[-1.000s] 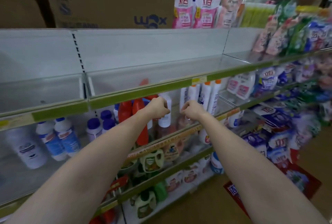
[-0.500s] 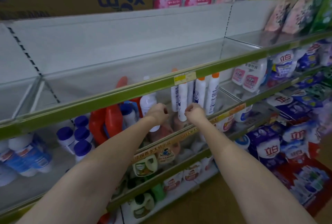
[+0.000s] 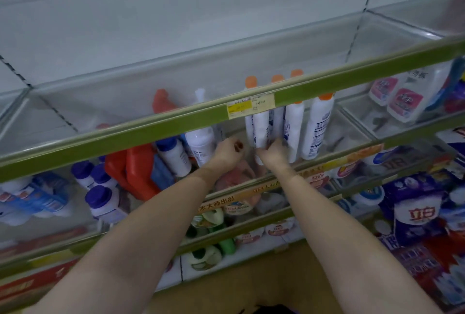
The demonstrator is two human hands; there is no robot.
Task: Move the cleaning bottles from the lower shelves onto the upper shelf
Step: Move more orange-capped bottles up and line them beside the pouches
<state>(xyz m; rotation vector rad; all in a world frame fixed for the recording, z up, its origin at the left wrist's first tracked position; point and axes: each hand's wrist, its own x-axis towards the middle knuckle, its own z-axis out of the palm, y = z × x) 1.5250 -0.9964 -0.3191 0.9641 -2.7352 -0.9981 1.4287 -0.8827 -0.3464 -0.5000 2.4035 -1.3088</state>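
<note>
Left hand (image 3: pixel 227 150) grips a white bottle (image 3: pixel 202 144); right hand (image 3: pixel 273 154) clasps a slim spray bottle (image 3: pixel 261 126) (orange-capped row) beneath the upper shelf (image 3: pixel 161 125).

I'm looking at a shop aisle: tiered metal shelves with green front rails (image 3: pixel 151 127), a yellow-and-white paper price label (image 3: pixel 250 106) stuck on one rail, and rows of identical white orange-capped bottles (image 3: pixel 317 127) and purple detergent packs (image 3: pixel 415 210) stocked at right.
</note>
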